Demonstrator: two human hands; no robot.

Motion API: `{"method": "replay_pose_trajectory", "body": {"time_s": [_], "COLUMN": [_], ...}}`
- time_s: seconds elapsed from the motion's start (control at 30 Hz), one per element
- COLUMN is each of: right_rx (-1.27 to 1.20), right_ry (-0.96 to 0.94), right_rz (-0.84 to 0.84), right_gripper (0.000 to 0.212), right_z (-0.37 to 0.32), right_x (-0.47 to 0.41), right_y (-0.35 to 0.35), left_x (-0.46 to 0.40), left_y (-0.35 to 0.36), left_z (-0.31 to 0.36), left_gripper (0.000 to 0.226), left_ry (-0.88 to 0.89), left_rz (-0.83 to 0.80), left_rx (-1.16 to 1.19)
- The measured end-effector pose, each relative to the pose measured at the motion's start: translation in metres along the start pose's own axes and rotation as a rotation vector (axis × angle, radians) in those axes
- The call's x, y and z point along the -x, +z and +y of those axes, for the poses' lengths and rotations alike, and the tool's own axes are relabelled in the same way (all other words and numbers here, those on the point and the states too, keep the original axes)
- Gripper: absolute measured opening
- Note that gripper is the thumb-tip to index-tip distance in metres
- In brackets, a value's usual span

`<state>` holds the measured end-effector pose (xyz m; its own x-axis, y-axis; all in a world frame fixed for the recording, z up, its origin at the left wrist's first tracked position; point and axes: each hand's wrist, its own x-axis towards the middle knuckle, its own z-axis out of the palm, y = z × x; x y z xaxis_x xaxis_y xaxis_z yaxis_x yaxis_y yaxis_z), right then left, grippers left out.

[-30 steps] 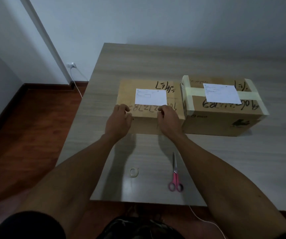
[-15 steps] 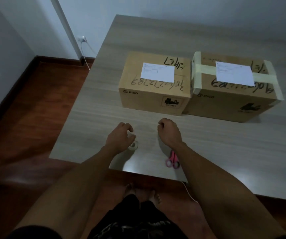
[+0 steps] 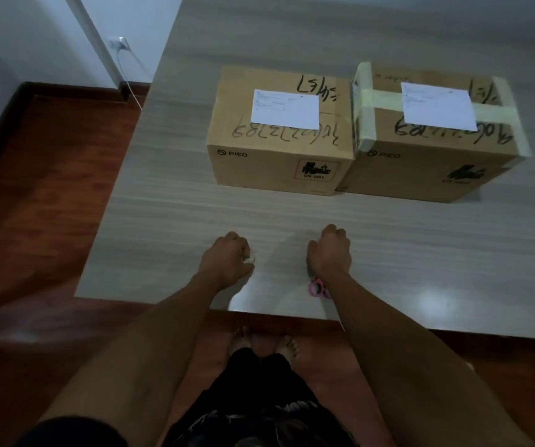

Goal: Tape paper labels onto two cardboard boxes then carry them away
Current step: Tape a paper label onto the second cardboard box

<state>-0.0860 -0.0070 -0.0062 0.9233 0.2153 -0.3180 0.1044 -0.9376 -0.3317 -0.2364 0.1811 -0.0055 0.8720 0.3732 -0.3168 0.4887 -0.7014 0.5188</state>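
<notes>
Down near the front edge of the table (image 3: 169,201), the left hand (image 3: 227,261) is curling over the tape roll (image 3: 251,257), fingers bent round it, with only a pale sliver of the roll showing at the knuckles. The right hand (image 3: 330,253) is lying knuckles-up over the scissors (image 3: 317,287); their pink handles are poking out beside the wrist, and its fingers are bent under, but whether they are actually gripping the blades cannot be told from this angle.

Farther back, two boxes are sitting side by side, touching along their inner walls. The left box (image 3: 279,156) is carrying a white label (image 3: 285,108) on its top, lying over black handwriting. The right box (image 3: 434,162) is bearing its own label (image 3: 438,106), with pale tape strips (image 3: 492,111) crossing the lid and running down the edges. Both hands are well apart from the boxes.

A wall socket (image 3: 119,44) with a white cable is sitting above the wooden floor (image 3: 43,195) to the left. Bare feet (image 3: 261,343) are standing under the table edge.
</notes>
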Motion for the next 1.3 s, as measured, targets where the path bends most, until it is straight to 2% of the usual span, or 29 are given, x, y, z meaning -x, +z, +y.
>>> {"method": "replay_pose_trajectory", "body": {"time_s": [0.13, 0.33, 0.47, 0.63, 0.77, 0.9, 0.97, 1.17, 1.27, 1.3], "right_rx": [-0.014, -0.241, -0.394, -0.452, -0.524, -0.620, -0.678, -0.530, -0.415, -0.381], "right_ry": [0.089, 0.157, 0.141, -0.076, -0.312, -0.363, -0.360, -0.210, -0.135, -0.120], "right_rz": [0.035, 0.018, 0.062, 0.040, 0.042, 0.125, 0.155, 0.224, 0.173, 0.160], "right_gripper": [0.026, 0.009, 0.025, 0.019, 0.034, 0.008, 0.007, 0.021, 0.010, 0.012], "right_z": [0.008, 0.004, -0.016, -0.047, -0.078, -0.107, -0.117, -0.138, -0.145, -0.147], "right_x": [0.002, -0.001, -0.005, -0.023, -0.031, -0.044, -0.052, -0.090, -0.108, -0.112], "right_y": [0.004, 0.003, -0.016, -0.050, -0.089, -0.128, -0.146, -0.180, -0.187, -0.189], "left_x": [-0.008, -0.022, -0.035, -0.051, -0.063, -0.077, -0.084, -0.110, -0.124, -0.128], "left_y": [-0.005, -0.015, -0.035, -0.079, -0.116, -0.148, -0.161, -0.184, -0.191, -0.192], "left_z": [0.004, 0.010, 0.022, 0.047, 0.067, 0.080, 0.084, 0.092, 0.095, 0.095], "left_gripper": [0.026, 0.025, 0.026, 0.028, 0.028, 0.027, 0.026, 0.025, 0.024, 0.023], "left_ry": [0.020, 0.078, 0.125, 0.184, 0.213, 0.290, 0.294, 0.298, 0.294, 0.290], "left_rz": [-0.006, 0.006, 0.067, 0.150, 0.250, 0.333, 0.352, 0.404, 0.412, 0.415], "left_rx": [0.022, 0.011, -0.002, -0.022, -0.041, -0.034, -0.048, -0.039, -0.032, -0.023]}}
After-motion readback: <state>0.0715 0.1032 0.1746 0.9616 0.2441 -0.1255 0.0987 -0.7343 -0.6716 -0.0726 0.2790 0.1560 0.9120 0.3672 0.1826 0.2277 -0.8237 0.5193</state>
